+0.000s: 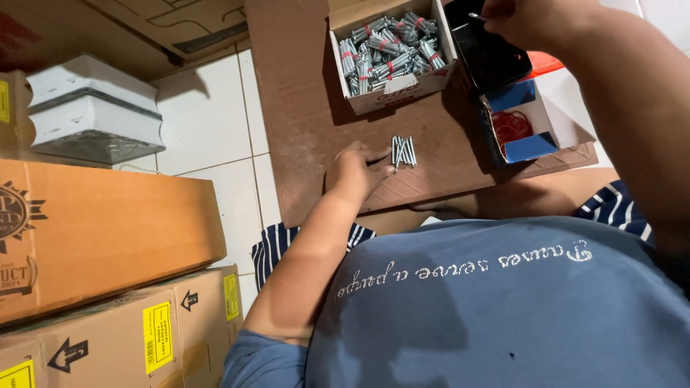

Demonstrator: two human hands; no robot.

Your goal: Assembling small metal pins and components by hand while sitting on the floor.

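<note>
We sit on the tiled floor [208, 122] with a brown board [302, 108] before us, three cardboard cartons [100, 237] stacked at our left. One open box [392, 90] holds banded screw bundles, too many to count; a small blue box [528, 144] keeps red rubber bands near. Our left hand [352, 172] rests on the board, fingers spread against one small row of loose screws [403, 151], seemingly to align them. Our right hand [532, 18] pinches one screw above a black tray [489, 50].

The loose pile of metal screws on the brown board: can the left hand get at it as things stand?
Probably yes. The left hand rests on the brown board with its fingertips right beside, perhaps touching, the pile of screws. Nothing lies between them.
</note>
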